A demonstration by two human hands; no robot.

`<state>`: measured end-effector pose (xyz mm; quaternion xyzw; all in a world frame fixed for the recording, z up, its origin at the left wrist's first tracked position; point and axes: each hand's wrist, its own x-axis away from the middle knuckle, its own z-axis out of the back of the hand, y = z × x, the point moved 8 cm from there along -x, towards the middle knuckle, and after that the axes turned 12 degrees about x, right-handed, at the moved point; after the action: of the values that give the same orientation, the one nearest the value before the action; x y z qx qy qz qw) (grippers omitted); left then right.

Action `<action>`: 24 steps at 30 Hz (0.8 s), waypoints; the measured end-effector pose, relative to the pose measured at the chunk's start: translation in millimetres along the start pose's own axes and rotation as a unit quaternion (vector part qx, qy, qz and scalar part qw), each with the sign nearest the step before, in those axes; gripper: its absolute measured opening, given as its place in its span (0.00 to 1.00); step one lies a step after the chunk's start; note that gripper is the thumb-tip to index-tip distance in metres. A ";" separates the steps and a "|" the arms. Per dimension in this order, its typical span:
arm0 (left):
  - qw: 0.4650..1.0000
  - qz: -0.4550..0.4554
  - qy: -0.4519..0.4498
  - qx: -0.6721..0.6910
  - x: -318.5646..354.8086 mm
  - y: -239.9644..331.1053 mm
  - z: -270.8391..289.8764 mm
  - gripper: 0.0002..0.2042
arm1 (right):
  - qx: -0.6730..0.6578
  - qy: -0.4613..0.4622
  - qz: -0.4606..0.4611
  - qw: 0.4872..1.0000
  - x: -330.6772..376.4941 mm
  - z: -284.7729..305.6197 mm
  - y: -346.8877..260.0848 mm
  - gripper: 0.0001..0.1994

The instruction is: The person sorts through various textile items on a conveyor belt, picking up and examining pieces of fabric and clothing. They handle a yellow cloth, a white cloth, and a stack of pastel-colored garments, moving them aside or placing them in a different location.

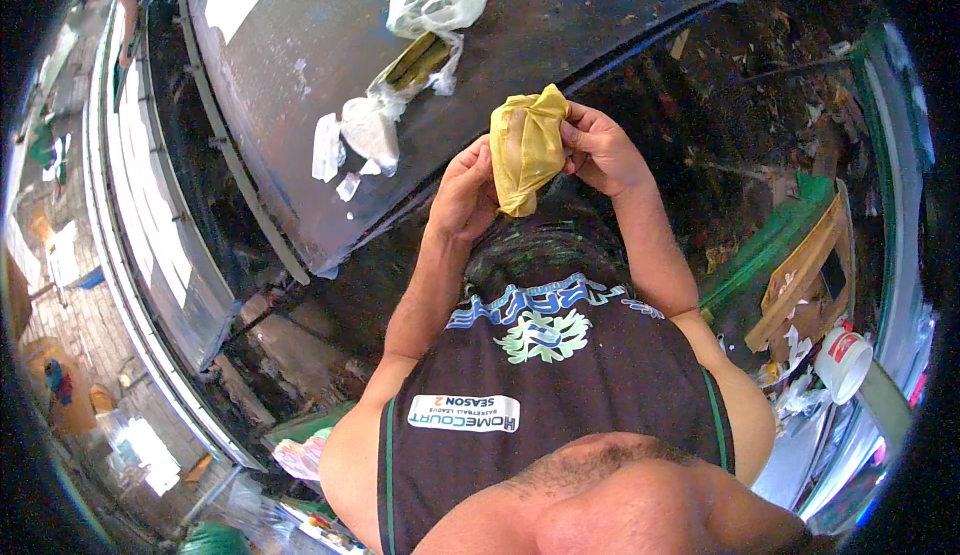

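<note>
Risk (judged): left hand (466, 191) grips crumpled yellow bundle (528, 153) along its left edge; loose hold could let it slip. Right hand (606, 149) pinches the right edge; uneven tugging might tear it. Position: bundle between both hands, near the counter (290, 85) edge.

Head-worn fisheye looks steeply down from close above
</note>
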<state>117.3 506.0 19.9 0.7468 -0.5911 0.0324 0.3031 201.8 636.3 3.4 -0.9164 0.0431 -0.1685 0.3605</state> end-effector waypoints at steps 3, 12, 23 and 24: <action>1.000 -0.013 0.000 0.013 3.8 2.6 10.9 0.21 | 0.010 -0.012 -0.014 1.000 -2.2 -14.9 -5.8 0.19; 0.999 -0.050 0.008 0.019 15.3 4.6 18.5 0.21 | 0.032 -0.043 -0.049 0.997 -13.2 -23.6 -9.1 0.19; 0.997 -0.043 0.018 0.055 11.2 -1.8 23.4 0.23 | 0.085 -0.029 -0.034 0.995 -18.1 -7.9 -19.7 0.17; 0.998 -0.031 0.009 0.057 10.1 -2.9 23.0 0.23 | 0.089 -0.022 -0.036 0.995 -17.6 -6.7 -19.9 0.16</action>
<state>115.8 486.4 4.1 0.7805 -0.5621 0.0639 0.2662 182.1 650.1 16.5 -0.8850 -0.0128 -0.1647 0.4352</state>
